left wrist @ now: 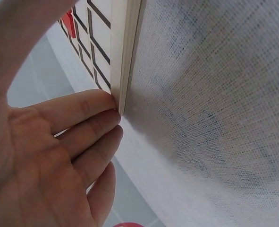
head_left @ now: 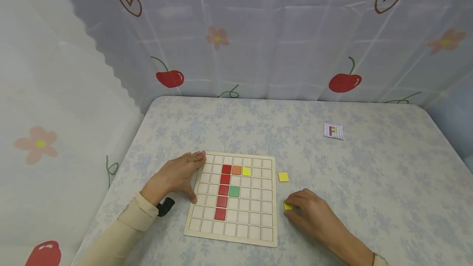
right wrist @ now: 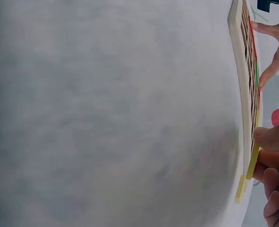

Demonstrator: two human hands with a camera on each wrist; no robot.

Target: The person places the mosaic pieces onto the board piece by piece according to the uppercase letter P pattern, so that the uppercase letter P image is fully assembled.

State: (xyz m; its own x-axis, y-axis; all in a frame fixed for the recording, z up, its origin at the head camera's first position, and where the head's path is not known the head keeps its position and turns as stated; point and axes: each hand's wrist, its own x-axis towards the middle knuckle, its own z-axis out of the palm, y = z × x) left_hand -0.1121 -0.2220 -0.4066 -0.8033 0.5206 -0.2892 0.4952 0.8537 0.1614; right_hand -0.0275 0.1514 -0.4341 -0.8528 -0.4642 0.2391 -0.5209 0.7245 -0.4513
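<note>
While your left hand (head_left: 180, 175) lies flat against the left edge of the wooden grid board (head_left: 233, 229), palm down and fingers straight, your right hand (head_left: 312, 213) is curled on the counter (head_left: 369, 175) just right of the board. Left forearm comes in from the lower left in a cream sleeve (head_left: 125, 229), wrist low, fingertips reaching the board's far left corner and thumb angled along its side. The left wrist view confirms it: straight fingers (left wrist: 89, 106) touch the board's pale rim (left wrist: 125, 56), gripping nothing.

Over on the right, your fingers are bent round a small yellow tile (head_left: 288, 206), pinching it right at the counter surface, close to the board's right edge. In the right wrist view the tile (right wrist: 252, 163) stands on edge between thumb and fingertips (right wrist: 271, 139), with the board's side just beyond it.

A second yellow tile (head_left: 283, 177) lies loose on the counter, just right of the board and farther from you than the pinched one. On the board, a column of red tiles (head_left: 223, 192) runs down, with an orange tile (head_left: 236, 170) and a third yellow tile (head_left: 246, 171) beside its top, and a green tile (head_left: 233, 191) beside its middle. Well beyond the board to the right lies a small pattern card (head_left: 334, 131).
</note>
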